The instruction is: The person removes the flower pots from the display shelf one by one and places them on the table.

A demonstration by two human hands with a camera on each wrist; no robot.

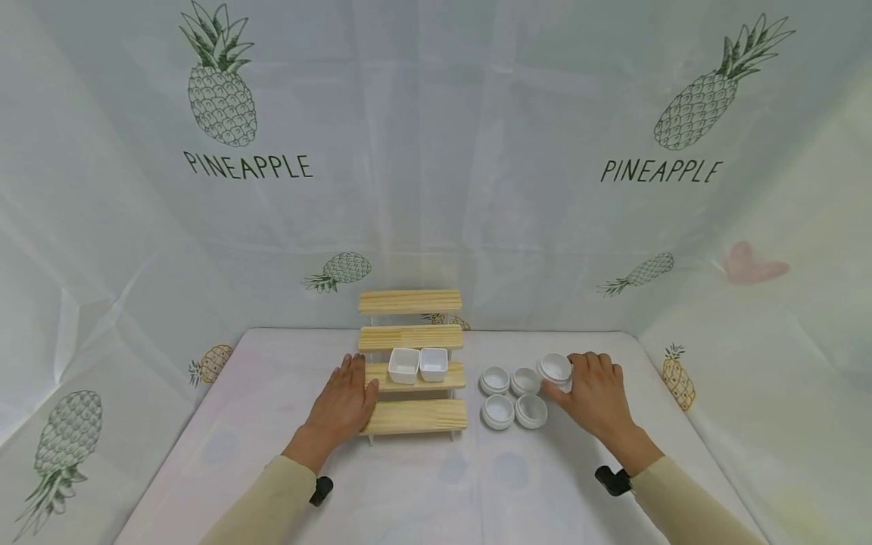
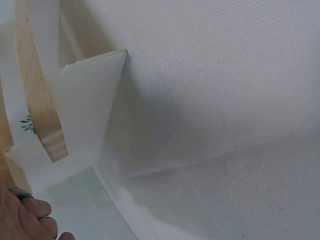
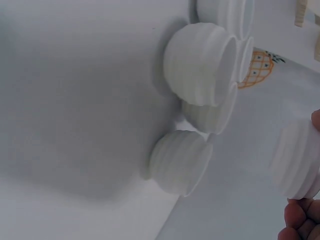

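A right hand (image 1: 596, 390) closes its grip on a small white round bowl (image 1: 555, 369), lifted just clear of four matching bowls (image 1: 513, 397) clustered immediately to its left on the tabletop (image 1: 436, 477). The left hand (image 1: 343, 407), fingers flat and holding nothing, rests against the left end of a stepped wooden rack (image 1: 413, 416); two square white dishes (image 1: 418, 364) sit on the step just beyond it. Pale cloth printed with pineapples (image 1: 219, 91) covers the tabletop and drapes the walls around
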